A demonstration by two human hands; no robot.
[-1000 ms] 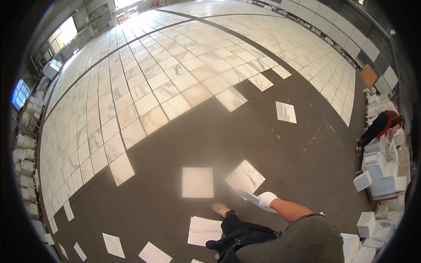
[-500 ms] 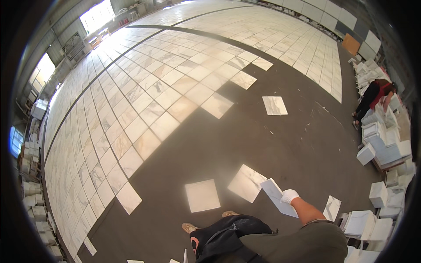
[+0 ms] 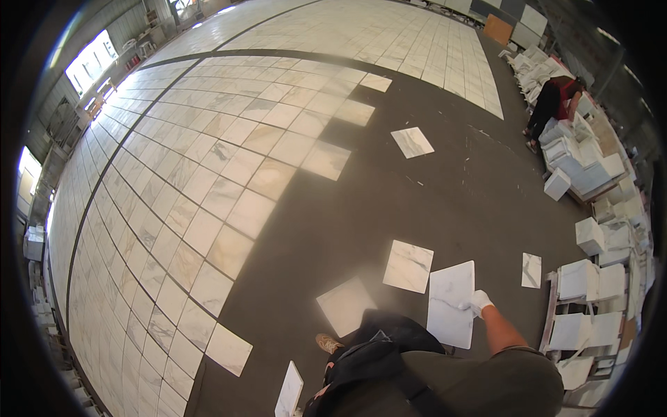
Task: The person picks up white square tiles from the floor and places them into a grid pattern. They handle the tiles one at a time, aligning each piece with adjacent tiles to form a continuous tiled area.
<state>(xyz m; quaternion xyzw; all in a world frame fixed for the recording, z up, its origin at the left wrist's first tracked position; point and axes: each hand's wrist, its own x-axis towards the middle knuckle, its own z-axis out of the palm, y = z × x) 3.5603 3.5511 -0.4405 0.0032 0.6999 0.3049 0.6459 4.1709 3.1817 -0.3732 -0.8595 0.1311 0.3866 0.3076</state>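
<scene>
My gloved right hand [image 3: 480,302] is closed on the right edge of a grey-veined slab [image 3: 450,299] at my right side, a grip that seems to leave its face clear. My left hand is out of sight, so I cannot tell its state. A tilted tile [image 3: 288,393] shows near left. Just beyond the slab, a veined tile [image 3: 408,260] lies flat, apart from the tight rows [image 3: 208,187] far left, so apparently loose. Stacks [image 3: 580,278] line the right, seemingly leaving the floor [image 3: 333,236] open.

Window [image 3: 92,62] glare; edges bent (corners black).
</scene>
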